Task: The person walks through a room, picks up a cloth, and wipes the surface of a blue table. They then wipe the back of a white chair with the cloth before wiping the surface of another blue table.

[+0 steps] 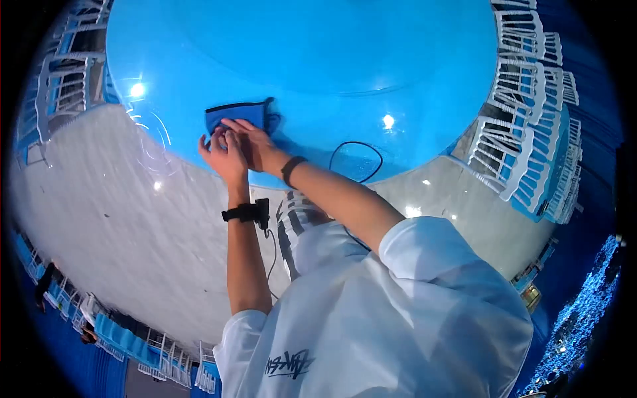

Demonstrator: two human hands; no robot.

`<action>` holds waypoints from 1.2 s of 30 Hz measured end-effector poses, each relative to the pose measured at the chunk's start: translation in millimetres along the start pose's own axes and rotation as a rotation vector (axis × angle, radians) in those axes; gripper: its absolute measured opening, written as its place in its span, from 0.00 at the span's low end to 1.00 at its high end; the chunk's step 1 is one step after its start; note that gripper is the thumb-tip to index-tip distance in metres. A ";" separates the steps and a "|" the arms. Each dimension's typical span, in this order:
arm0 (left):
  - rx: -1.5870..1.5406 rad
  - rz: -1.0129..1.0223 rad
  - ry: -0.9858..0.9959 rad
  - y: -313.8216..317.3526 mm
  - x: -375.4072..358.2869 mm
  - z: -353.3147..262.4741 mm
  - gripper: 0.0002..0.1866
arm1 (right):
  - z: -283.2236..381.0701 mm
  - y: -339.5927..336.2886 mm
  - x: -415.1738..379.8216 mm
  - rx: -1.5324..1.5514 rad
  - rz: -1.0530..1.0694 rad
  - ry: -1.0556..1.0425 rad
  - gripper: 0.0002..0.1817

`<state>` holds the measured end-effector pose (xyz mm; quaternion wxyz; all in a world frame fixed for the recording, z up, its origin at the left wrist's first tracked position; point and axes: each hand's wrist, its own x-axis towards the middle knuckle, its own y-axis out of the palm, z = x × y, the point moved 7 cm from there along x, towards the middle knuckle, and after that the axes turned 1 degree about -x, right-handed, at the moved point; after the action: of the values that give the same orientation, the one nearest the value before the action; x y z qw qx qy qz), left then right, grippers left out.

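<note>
A blue cloth pouch with a black edge lies on the glossy light-blue table near its front rim. Both hands meet at the pouch's near side. My left hand has its fingers bent and pinched at the cloth. My right hand reaches over from the right, with its fingers curled onto the pouch and overlapping the left fingertips. What lies under the palms is hidden. A black device on a strap sits on my left wrist, and a dark band is round the right one.
The round blue table fills the top of the view. A thin black cable loops over its front edge. White chairs stand at the right, with more chairs at the left. Pale shiny floor spreads below the table.
</note>
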<state>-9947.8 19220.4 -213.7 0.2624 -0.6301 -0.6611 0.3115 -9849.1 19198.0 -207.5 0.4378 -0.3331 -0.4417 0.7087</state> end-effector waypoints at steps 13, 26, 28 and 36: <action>-1.329 0.513 -0.753 195.1 -39.7 -182.0 0.39 | -231.0 -90.7 -343.0 0.039 -0.274 0.498 0.43; -1.411 0.535 -0.882 220.0 -51.2 -167.1 0.25 | -238.4 -96.7 -296.9 0.055 -0.311 0.624 0.41; -1.424 0.532 -0.856 212.1 -52.3 -182.3 0.23 | -249.1 -88.7 -264.4 0.045 -0.379 0.603 0.40; -1.374 0.438 -0.953 188.9 -59.0 -216.4 0.27 | -265.4 -91.0 -181.9 -0.049 -0.400 0.609 0.43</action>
<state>-9657.3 19181.4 -206.6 -0.5480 -0.5646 -0.6060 0.1173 -9519.8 19141.0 -211.4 0.6712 -0.4461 -0.3644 0.4666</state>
